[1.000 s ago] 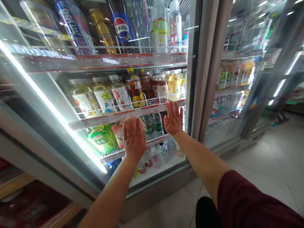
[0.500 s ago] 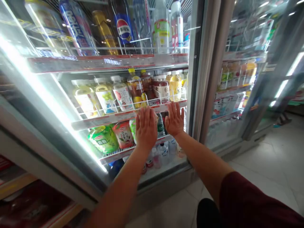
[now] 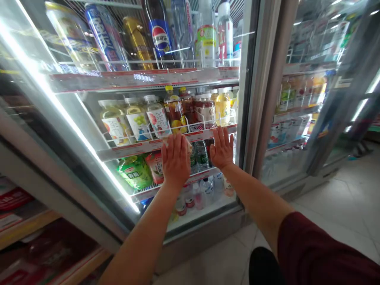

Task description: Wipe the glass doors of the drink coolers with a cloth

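Observation:
In the head view, the glass door (image 3: 184,221) of a lit drinks fridge is in front of me. My left hand (image 3: 175,160) lies flat with fingers extended, pressing a pale, cloth-like piece (image 3: 189,147) against the glass; only its edges show beside the fingers. To its right, my right hand (image 3: 222,149) rests with spread fingers, apparently on the same pane, and holds nothing. Behind the glass, just above the hands, stands a row of bottles, among them a yellow-capped iced tea bottle (image 3: 175,109). A green drink pack (image 3: 135,172) is on the shelf below, left of my left hand.
A metal door frame (image 3: 263,99) runs upright right of my hands, with another fridge door (image 3: 308,99) beyond it. A Pepsi bottle (image 3: 159,35) stands on the top shelf. Wooden-edged shelving (image 3: 29,229) is at lower left. Pale floor tiles (image 3: 335,206) lie at right.
My left hand has slid left across the glass with the cloth-like piece, widening the gap between my hands. My right hand stays about where it was on the door. The view has shifted slightly.

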Available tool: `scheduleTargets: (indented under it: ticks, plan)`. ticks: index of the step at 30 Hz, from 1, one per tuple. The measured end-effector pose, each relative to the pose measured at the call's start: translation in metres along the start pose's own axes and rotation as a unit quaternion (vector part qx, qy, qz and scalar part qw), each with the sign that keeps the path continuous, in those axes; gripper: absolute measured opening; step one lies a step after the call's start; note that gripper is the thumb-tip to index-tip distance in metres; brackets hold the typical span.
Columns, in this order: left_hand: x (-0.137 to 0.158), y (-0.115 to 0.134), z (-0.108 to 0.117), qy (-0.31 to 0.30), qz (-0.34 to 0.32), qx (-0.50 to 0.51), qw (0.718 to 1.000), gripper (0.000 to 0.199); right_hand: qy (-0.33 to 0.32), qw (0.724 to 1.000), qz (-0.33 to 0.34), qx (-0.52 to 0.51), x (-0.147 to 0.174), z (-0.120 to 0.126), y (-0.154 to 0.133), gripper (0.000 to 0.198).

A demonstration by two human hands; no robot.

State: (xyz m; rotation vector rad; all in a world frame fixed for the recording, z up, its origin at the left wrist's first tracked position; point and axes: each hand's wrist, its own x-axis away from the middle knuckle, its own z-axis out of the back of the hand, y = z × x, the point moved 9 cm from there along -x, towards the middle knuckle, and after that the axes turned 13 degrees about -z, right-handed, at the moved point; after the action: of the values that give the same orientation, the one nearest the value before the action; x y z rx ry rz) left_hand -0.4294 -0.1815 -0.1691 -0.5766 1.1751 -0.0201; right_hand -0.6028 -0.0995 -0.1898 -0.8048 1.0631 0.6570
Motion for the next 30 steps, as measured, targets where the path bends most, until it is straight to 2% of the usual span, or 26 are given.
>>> scheduleTargets:
  ticks: [2, 5, 7, 9, 13, 15, 17, 20, 22, 24, 28, 30]
  plan:
    - [0.025, 0.021, -0.002, -0.017, -0.036, 0.005, 0.999, 0.072, 0.001, 1.0, -0.002, -0.002, 0.0, 0.001, 0.0, 0.068]
    - [0.072, 0.059, -0.008, -0.057, -0.127, 0.035, 0.99, 0.066, -0.013, 1.0, -0.007, -0.012, 0.0, -0.002, 0.0, 0.069]
    - [0.084, 0.061, -0.007, -0.065, -0.155, 0.045, 0.985, 0.065, -0.019, 1.0, -0.009, -0.014, 0.0, -0.003, 0.001, 0.069]
    - [0.069, 0.036, 0.0, -0.051, -0.13, 0.029, 0.99, 0.065, -0.019, 1.0, -0.011, -0.017, 0.0, -0.004, 0.002, 0.07]
    - [0.02, -0.032, 0.02, 0.009, 0.0, -0.019, 1.0, 0.069, -0.012, 1.0, -0.009, -0.022, 0.0, -0.001, 0.002, 0.07]
    - [0.021, -0.039, 0.022, 0.01, 0.03, -0.025, 0.999, 0.07, -0.014, 1.0, -0.011, -0.022, 0.0, -0.001, 0.002, 0.07]
    - [0.046, -0.022, 0.02, -0.004, 0.015, -0.026, 1.0, 0.072, -0.019, 0.999, -0.017, -0.021, 0.0, -0.001, 0.003, 0.069]
    - [0.1, 0.02, 0.014, -0.045, -0.046, -0.002, 0.998, 0.075, -0.019, 0.999, -0.02, -0.023, 0.0, -0.002, 0.003, 0.068]
    - [0.12, 0.03, 0.012, -0.073, -0.073, 0.017, 0.994, 0.073, -0.017, 0.999, -0.018, -0.023, 0.001, -0.003, 0.004, 0.068]
    - [0.113, 0.012, 0.018, -0.074, -0.064, 0.012, 0.995, 0.068, -0.015, 0.999, -0.017, -0.022, 0.001, -0.004, 0.005, 0.067]
    - [0.062, -0.074, 0.045, -0.016, 0.054, -0.038, 0.998, 0.066, 0.005, 1.0, -0.006, -0.028, 0.002, -0.001, 0.004, 0.068]
    - [0.054, -0.097, 0.054, 0.002, 0.084, -0.049, 0.995, 0.07, 0.008, 1.0, -0.003, -0.03, 0.002, 0.0, 0.004, 0.068]
